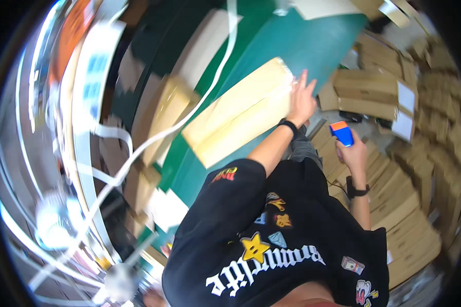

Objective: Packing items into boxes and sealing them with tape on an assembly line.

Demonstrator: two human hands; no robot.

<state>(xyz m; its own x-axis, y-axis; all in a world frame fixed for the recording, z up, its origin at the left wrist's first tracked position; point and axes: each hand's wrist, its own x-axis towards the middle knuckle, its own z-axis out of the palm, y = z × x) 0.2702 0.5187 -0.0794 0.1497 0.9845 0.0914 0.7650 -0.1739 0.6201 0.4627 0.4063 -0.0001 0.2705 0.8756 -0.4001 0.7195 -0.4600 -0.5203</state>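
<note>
A long, closed, tan cardboard box [241, 115] lies slantwise on the green tabletop [312, 46]. Against its far right end rests my left hand [303, 100], fingers stretched and spread, not gripped around it; a shiny strip like clear tape shows near that end. My right hand [356, 153], off to the right of the table, is closed around a blue handheld device [344, 136] with an orange end. Its exact kind cannot be made out. A black band circles each wrist.
Stacked cardboard cartons [404, 215] fill the right side, with an open-looking carton [366, 87] beyond my right hand. White paper [171, 210] lies on the table's near left. A white cable [176, 125] hangs across the view. Another box [171, 110] stands left, blurred.
</note>
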